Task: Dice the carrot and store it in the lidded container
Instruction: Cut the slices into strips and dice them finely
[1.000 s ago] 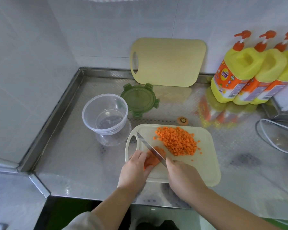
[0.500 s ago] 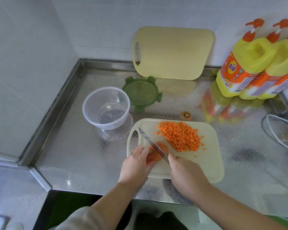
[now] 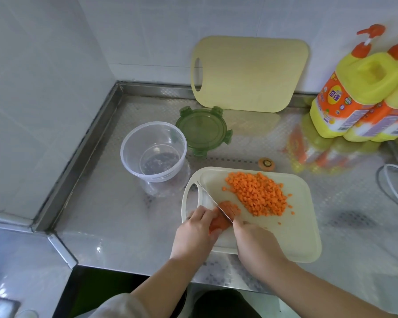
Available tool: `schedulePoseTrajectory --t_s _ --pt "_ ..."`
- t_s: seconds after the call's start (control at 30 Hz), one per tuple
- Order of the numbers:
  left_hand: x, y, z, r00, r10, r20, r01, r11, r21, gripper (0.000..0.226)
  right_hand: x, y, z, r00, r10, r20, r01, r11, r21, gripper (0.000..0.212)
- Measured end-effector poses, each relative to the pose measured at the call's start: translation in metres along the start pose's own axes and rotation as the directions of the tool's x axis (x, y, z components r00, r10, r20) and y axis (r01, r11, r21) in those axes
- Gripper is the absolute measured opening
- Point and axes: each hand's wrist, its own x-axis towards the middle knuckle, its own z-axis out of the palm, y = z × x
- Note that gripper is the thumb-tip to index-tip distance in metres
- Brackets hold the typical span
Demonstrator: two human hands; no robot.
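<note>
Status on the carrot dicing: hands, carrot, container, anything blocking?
Left hand holds the carrot piece on the cutting board; right hand grips the knife, blade on it. Diced pile beside it. Container empty, lid off, nothing blocking.

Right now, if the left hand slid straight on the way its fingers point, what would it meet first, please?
Probably the knife, whose blade crosses the carrot piece that the left hand holds, just ahead of its fingers.
</note>
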Motion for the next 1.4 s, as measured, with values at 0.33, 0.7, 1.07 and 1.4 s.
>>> schedulePoseTrajectory --t_s 0.33,0.7,1.07,1.4 --pt "-0.003 -0.001 -0.006 0.999 0.005 0.034 -0.004 1.0 -0.004 0.031 -0.005 0.018 -0.01 0.994 0.042 -0.098 -0.023 0.982 0.19 0.014" --pt "-0.008 0.004 -0.009 0.999 0.006 -0.039 -0.011 0.994 -0.11 0.023 -0.025 0.008 -0.011 0.992 0.007 -0.126 0.01 0.991 0.134 0.033" --pt "-0.007 0.005 -0.01 1.0 -0.03 -0.004 0.03 0.995 -0.095 0.02 -0.025 0.001 -0.011 0.998 -0.014 -0.063 0.017 0.998 0.055 0.05" --pt "-0.006 0.002 -0.009 0.999 -0.046 0.022 0.047 0.997 -0.062 0.03 -0.006 -0.004 -0.002 1.0 0.012 0.007 -0.013 0.999 0.048 0.055"
